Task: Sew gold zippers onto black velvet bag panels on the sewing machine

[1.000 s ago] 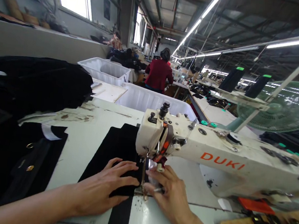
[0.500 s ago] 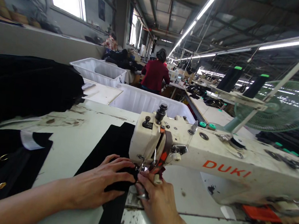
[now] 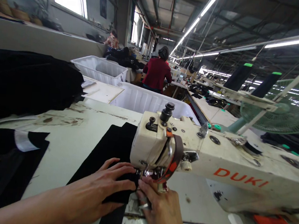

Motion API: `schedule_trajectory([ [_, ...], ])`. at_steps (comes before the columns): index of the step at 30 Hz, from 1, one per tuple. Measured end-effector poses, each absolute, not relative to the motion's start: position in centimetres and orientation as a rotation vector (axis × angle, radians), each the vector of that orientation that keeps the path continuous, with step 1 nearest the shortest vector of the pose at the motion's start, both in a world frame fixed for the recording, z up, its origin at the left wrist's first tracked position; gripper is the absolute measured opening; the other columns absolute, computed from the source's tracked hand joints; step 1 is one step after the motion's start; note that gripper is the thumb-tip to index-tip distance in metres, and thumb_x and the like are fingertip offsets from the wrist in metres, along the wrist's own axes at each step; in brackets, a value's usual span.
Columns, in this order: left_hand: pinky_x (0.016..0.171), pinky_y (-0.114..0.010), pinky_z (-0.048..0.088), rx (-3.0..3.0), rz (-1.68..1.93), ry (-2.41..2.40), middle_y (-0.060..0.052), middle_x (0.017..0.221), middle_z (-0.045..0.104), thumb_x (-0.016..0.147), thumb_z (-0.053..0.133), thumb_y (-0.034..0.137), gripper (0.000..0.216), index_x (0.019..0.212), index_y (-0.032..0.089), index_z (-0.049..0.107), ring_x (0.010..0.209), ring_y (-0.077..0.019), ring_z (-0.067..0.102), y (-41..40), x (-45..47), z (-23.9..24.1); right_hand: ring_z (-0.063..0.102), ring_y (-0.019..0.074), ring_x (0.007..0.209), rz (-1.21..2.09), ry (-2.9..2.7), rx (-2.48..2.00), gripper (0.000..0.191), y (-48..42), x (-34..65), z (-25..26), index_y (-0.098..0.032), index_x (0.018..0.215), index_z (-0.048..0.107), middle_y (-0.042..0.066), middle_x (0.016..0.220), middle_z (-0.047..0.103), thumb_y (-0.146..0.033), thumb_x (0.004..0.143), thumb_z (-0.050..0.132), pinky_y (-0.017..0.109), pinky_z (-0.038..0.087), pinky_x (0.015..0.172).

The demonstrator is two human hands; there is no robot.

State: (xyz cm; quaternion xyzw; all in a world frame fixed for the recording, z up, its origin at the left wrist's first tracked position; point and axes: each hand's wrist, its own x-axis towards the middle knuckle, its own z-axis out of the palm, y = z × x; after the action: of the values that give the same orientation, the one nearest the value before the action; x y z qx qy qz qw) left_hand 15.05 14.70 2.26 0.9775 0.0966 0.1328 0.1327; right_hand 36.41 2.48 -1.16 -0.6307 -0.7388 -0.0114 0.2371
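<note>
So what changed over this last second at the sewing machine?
The right hand slid left, closer under the head of the sewing machine, its fingertips now beside those of the left hand at the edge of the black cloth. The left hand stayed flat on the cloth.

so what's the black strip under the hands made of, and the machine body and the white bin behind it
Black strip: seemingly cloth, matte and deep black, lying limp and flat under the left hand; the weave is too dark to tell. Sewing machine: likely cast metal with glossy cream paint, chipped dark in spots. White bin: probably moulded plastic, slightly translucent, ribbed walls.
</note>
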Motion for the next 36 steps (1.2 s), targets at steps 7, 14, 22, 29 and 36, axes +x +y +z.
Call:
schedule_trajectory([
  [7,0.109,-0.043,0.039,2.859,0.621,0.208,-0.006,0.137,0.058,0.087,0.064,0.018,0.055,0.137,0.032,0.049,0.126,-0.0255,0.054,14.3,15.2,3.2,0.064,0.0217,0.106,-0.055,-2.026,-1.729,0.031,2.5,36.5,-0.8,-0.028,0.118,0.065,0.002,0.118,0.069,-0.019,0.088,0.06,0.029,0.056,0.082],
  [14,0.114,-0.049,0.03,2.877,0.492,0.231,-0.006,0.144,0.051,0.086,0.065,0.018,0.059,0.14,0.033,0.047,0.132,-0.0269,0.048,14.7,15.1,1.9,0.063,0.0223,0.102,-0.07,-1.929,-1.786,0.021,2.4,36.6,-0.9,-0.03,0.111,0.067,0.003,0.11,0.069,-0.027,0.091,0.062,0.03,0.054,0.078],
  [22,0.115,-0.049,0.024,2.926,0.398,0.241,-0.005,0.145,0.048,0.092,0.059,0.021,0.051,0.139,0.035,0.047,0.134,-0.027,0.043,15.3,15.4,0.8,0.062,0.0265,0.09,0.086,-1.619,-2.11,0.038,2.5,36.1,1.0,-0.024,0.092,0.063,0.004,0.101,0.063,-0.044,0.067,0.082,0.036,0.051,0.071],
  [29,0.107,-0.037,0.029,2.891,0.351,0.123,-0.003,0.127,0.061,0.092,0.049,0.009,0.044,0.133,0.027,0.05,0.119,-0.021,0.053,14.5,16.5,2.3,0.062,0.0217,0.085,0.31,-1.707,-2.219,0.011,3.4,36.1,1.9,-0.025,0.084,0.066,0.001,0.091,0.064,-0.035,0.081,0.065,0.029,0.042,0.066],
  [36,0.102,-0.039,0.031,2.893,0.36,0.088,-0.005,0.126,0.064,0.097,0.045,0.013,0.035,0.129,0.024,0.053,0.115,-0.0223,0.056,14.3,17.1,2.6,0.065,0.0243,0.078,0.22,-1.666,-2.294,0.018,3.5,35.4,2.0,-0.02,0.086,0.068,0.005,0.085,0.068,-0.032,0.082,0.056,0.029,0.04,0.06],
])
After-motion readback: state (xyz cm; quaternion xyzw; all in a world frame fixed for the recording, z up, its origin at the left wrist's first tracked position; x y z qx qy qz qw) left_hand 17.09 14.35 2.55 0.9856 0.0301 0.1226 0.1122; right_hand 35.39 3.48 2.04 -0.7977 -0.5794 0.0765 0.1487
